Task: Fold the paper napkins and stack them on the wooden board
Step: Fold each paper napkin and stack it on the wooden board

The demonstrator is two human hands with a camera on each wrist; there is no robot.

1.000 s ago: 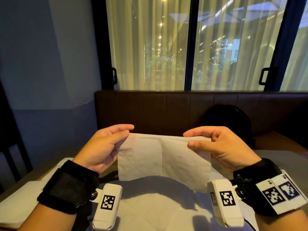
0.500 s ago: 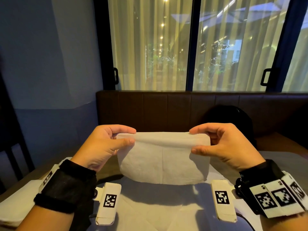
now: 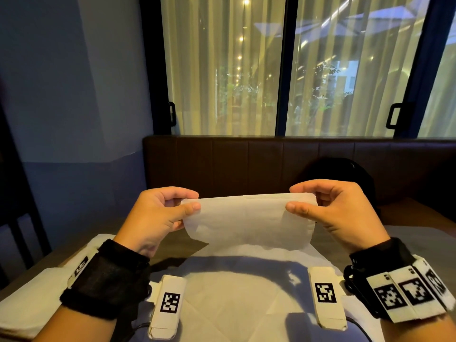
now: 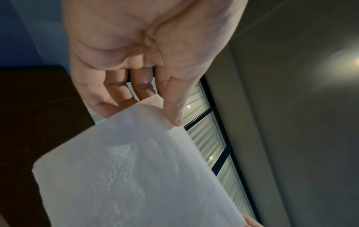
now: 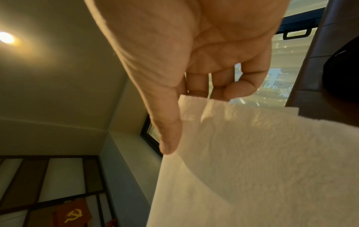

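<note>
A white paper napkin (image 3: 249, 220) hangs in the air above the table, doubled over with a rounded fold along its top. My left hand (image 3: 193, 200) pinches its left end between thumb and fingers. My right hand (image 3: 293, 198) pinches the right end the same way. The left wrist view shows the left hand (image 4: 147, 107) with its thumb on top of the napkin (image 4: 136, 169). In the right wrist view my right hand (image 5: 186, 116) grips the corner of the napkin (image 5: 252, 169), whose layers sit slightly offset. A flat white stack of napkins (image 3: 32, 294) lies at the near left; what is under it is hidden.
An unfolded white sheet (image 3: 246, 292) lies spread on the brown table (image 3: 177, 245) beneath my hands. Behind the table runs a dark brown bench back (image 3: 246, 164) with a black bag (image 3: 345, 171) on the seat. Curtained windows fill the far wall.
The napkin hung open as a single sheet a second ago; it is now doubled over and hangs shorter. Both hands kept their hold on its upper corners at about the same height.
</note>
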